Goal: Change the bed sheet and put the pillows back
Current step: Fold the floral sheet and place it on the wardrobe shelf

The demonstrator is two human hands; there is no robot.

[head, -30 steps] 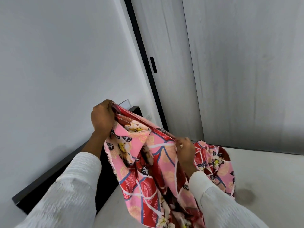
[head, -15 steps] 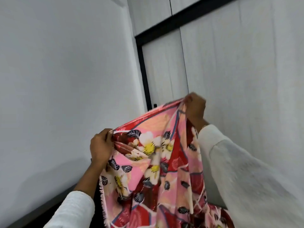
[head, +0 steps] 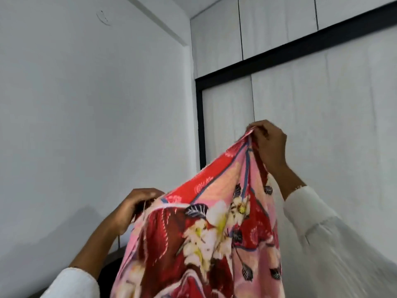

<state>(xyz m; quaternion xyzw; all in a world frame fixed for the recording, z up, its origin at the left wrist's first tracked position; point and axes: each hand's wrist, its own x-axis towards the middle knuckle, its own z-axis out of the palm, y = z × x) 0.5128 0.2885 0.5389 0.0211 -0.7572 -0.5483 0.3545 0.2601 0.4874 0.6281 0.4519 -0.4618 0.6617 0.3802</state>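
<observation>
Fingers (head: 256, 131) of both hands pinch the floral bed sheet's (head: 206, 233) top edge, right hand (head: 268, 145) higher.

The bed sheet (head: 206, 233) is pink and red cloth printed with white and yellow flowers, dark leaves and thin blue lines. It hangs unfolded in the lower middle of the frame, its top edge slanting up from centre left to a raised corner at right of centre, and drapes in loose folds down past the bottom edge.
</observation>
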